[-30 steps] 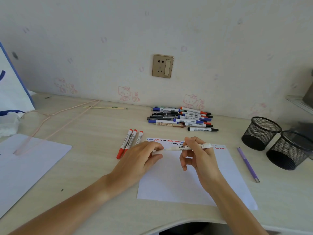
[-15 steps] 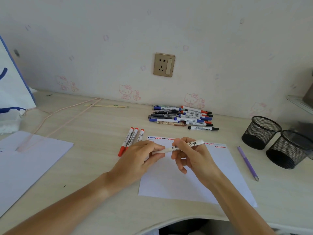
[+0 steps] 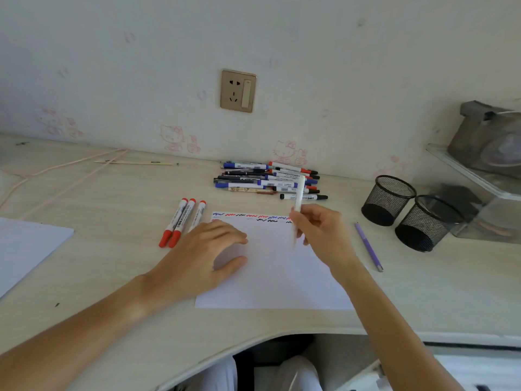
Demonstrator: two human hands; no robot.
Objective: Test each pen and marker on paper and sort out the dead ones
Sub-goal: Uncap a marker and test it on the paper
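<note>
1. At 9 o'clock from the test paper, 3 red-capped markers lie side by side on the desk, just beside the paper's left edge.
2. The left hand lies flat on the left part of the test paper, fingers straight, holding nothing. It looks like it keeps the sheet from sliding.
3. At 12 o'clock on the paper runs a row of red, blue and black squiggles.
4. The right hand pinches a white marker in curled fingers, standing almost upright over the paper's top right part. The tip is blurred, so I cannot tell if it touches.
5. At 12 o'clock past the paper sits the pile of pens.
6. At 3 o'clock lie a purple pen and 2 black mesh cups.
7. Step in hand, I think: testing the white marker. Next it needs its tip pressed down on bare paper for a squiggle.
</note>
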